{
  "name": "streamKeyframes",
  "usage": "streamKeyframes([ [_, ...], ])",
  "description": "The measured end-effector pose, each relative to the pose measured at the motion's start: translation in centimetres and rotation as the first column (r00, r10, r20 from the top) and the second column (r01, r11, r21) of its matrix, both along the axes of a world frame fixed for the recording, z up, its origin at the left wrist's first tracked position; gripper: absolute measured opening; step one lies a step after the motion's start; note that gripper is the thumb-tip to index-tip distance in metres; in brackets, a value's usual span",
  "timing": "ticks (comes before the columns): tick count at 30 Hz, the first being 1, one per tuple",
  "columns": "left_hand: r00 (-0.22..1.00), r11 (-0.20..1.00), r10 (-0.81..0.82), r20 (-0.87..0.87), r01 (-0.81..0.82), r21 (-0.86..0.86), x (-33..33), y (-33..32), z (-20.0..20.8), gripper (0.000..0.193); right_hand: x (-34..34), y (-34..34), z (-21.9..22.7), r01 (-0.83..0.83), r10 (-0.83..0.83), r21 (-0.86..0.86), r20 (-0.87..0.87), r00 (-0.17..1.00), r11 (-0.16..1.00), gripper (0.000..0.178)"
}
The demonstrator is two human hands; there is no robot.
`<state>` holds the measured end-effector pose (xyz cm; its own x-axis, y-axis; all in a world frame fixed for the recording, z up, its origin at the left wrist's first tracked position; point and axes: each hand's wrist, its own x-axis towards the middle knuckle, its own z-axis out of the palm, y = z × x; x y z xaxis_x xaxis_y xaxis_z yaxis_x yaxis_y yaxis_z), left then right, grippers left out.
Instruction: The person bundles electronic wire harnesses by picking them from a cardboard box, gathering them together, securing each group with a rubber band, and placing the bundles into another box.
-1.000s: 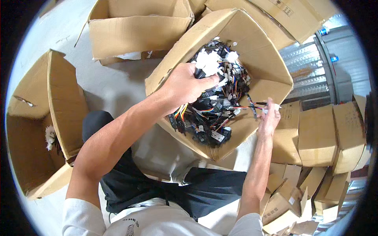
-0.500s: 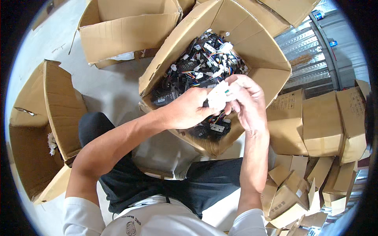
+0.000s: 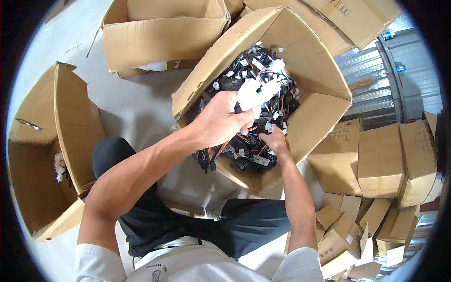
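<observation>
My left hand (image 3: 218,120) is closed around a bunch of white plastic connectors (image 3: 253,96), held above the big open carton (image 3: 324,110). Below that hand, orange wires run down toward dark parts (image 3: 205,159) by the carton's near left edge; whether they hang from the bunch I cannot tell. Lower and to the right, my right hand (image 3: 276,140) reaches into the carton, thumb and fingers drawn together at the pile of black circuit boards (image 3: 230,84) with coloured wires and white plugs. What sits between those fingertips is hidden.
On the left stands another open carton (image 3: 75,127) with some white pieces (image 3: 59,167) inside. A further open carton (image 3: 162,44) is at the far left. Closed cartons (image 3: 380,160) and flattened cardboard (image 3: 345,239) crowd the right side. My legs lie close to the near side.
My right hand has left the white connectors and moved down into the pile. The left hand keeps its bunch, now slightly higher. Dark parts and wires now show below it.
</observation>
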<state>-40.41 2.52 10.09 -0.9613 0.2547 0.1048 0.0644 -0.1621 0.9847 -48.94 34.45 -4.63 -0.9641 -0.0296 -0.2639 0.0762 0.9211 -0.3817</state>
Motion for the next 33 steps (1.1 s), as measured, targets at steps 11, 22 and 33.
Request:
streamKeyframes([
  [11,0.989,0.990,0.129,0.073,-0.133,0.049,-0.4,-0.7,0.4,0.020,0.5,-0.9,11.1,0.077,-0.369,-0.469,-0.573,0.731,0.880,0.028],
  [22,0.956,0.975,0.211,-0.206,-0.192,0.108,-0.5,2.5,-0.9,0.021,6.9,-12.3,20.1,-0.310,0.014,-0.754,-0.372,0.928,0.579,0.006],
  [33,0.920,0.920,0.391,-0.038,-0.392,-0.007,-0.9,-2.2,1.9,0.028,-2.5,-5.6,12.7,0.060,-0.188,-0.696,-0.109,0.976,0.716,0.049],
])
